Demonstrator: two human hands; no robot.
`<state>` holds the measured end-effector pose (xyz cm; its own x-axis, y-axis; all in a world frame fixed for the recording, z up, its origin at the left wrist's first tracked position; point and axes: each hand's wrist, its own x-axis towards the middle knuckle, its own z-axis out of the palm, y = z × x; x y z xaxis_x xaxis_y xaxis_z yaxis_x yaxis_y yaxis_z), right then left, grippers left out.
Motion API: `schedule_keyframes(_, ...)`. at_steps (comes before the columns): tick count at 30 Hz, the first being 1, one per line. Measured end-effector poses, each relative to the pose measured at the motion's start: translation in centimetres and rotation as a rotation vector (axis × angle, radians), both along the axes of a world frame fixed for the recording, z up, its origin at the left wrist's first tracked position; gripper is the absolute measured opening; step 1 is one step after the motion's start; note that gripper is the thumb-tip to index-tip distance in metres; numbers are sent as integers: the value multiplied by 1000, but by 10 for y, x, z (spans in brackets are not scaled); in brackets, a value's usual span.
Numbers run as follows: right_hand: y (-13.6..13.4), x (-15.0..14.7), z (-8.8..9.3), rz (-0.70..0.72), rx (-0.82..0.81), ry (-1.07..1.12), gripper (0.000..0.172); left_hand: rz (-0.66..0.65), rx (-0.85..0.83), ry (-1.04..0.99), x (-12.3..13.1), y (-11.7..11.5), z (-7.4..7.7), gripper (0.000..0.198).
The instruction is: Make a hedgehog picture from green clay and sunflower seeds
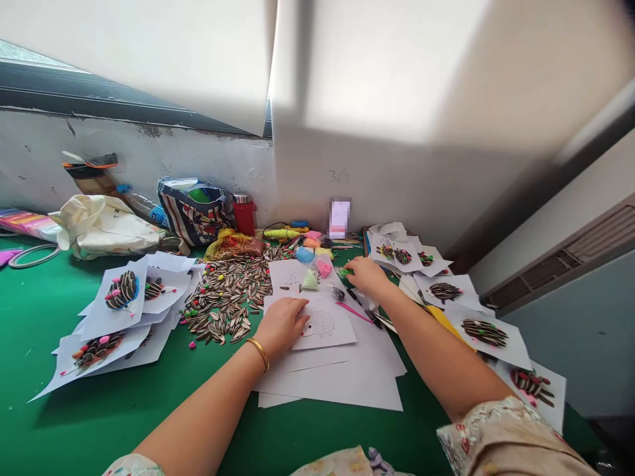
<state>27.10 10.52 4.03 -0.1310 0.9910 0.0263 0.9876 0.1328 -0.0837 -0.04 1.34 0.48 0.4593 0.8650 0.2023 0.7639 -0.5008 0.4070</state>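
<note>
My left hand (282,325), a gold bangle at its wrist, lies flat with fingers stretched over the left edge of a white paper (342,334). That sheet bears a line drawing of a hedgehog (321,324). Farther back, the fingertips of my right hand (368,276) are closed on a small lump of green clay (343,272). Beside it are a pink clay packet (324,267), a pale green one (310,280) and a small dark one (338,294). A pink strip (354,312) and black pens (366,306) lie below my right hand.
Striped sunflower seeds (231,297) are heaped left of the papers. Finished seed-hedgehog cards (119,297) are stacked at left, with more cards (489,334) along the right edge. A red flask (244,215), a striped bag (196,211) and a phone (338,219) stand by the wall.
</note>
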Motion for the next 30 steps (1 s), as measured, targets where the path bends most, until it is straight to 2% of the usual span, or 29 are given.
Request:
schedule_keyframes(6,4,-10,7,7,9,-1,43,-4,13,-15,-1,0,-1,32)
schedule_keyframes(11,23,-27,12,-6,31,18,39,-9,21,-17,-1,0,0,31)
schedule_keyframes(16,48,-29,4,-53,-2,6,39,-10,19,-1,-1,0,-1,32)
schedule_keyframes(22,72,-29,-10,8,-36,6,54,-6,7,-5,0,0,0,31)
schedule_keyframes(30,82,-30,-17,36,-12,28,40,-6,5,-9,0,0,-1,31)
